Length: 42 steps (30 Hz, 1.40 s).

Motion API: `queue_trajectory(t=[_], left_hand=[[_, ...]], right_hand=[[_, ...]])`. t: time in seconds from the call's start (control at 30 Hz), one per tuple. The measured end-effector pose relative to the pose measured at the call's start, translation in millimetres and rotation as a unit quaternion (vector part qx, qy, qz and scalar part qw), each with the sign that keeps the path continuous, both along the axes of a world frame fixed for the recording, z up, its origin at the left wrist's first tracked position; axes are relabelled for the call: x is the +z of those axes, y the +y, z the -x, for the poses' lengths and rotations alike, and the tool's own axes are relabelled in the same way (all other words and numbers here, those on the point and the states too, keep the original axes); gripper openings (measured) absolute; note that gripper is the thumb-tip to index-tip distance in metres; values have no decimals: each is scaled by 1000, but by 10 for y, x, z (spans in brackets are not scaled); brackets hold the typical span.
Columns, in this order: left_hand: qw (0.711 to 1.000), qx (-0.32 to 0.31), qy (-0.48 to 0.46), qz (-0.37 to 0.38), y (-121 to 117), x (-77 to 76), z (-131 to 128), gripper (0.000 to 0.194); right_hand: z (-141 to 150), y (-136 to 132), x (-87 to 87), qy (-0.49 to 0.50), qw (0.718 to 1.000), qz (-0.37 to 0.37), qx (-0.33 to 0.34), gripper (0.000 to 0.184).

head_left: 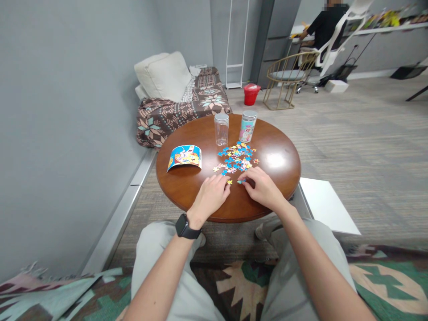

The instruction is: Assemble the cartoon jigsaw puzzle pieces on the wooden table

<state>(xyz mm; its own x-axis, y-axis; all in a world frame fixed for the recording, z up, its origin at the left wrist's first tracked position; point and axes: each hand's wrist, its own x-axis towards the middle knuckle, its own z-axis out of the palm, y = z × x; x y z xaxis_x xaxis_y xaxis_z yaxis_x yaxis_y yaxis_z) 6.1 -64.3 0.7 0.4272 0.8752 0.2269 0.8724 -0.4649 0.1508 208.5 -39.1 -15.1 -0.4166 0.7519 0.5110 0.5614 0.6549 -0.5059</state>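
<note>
A loose heap of small jigsaw puzzle pieces (pixel 236 156), mostly blue, yellow and pink, lies on a round brown wooden table (pixel 187 189). At its near edge, my left hand (pixel 213 192) has curled fingers beside a yellow puzzle piece (pixel 229 182); whether they grip it is hidden. My right hand (pixel 262 187) pinches a blue puzzle piece (pixel 241 181) between thumb and fingertips, close to the tabletop. Left of the heap rests a curved picture sheet (pixel 185 157) with a colourful cartoon. Behind the pieces stand a clear lidded jar (pixel 221 130) and a lidded jar with a printed label (pixel 248 127).
A couch with a patterned cover (pixel 167 118) and cushions stands beyond the table by the grey wall. Farther right are a red bin (pixel 251 94), a gold-framed chair (pixel 287 76) and a seated person (pixel 326 27). A white panel (pixel 327 205) sits low at the table's right.
</note>
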Motion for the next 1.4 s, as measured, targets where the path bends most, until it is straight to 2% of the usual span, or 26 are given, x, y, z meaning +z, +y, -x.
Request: queue_trajectory(t=[0.27, 0.47, 0.7, 0.93, 1.4], left_hand=[[1000, 2, -1, 9, 13, -6, 3, 10], [1000, 24, -14, 11, 9, -18, 11, 9], [1000, 18, -9, 9, 7, -16, 8, 9], [1000, 16, -1, 11, -2, 9, -7, 11], [1000, -4, -1, 8, 11, 9, 3, 11]], right_hand=[[2, -1, -11, -33, 999, 3, -37, 17], [-12, 19, -38, -31, 999, 12, -27, 13], [-1, 12, -26, -21, 999, 9, -26, 12], [1, 1, -9, -46, 997, -1, -54, 15], [-3, 10, -26, -47, 998, 3, -40, 10]])
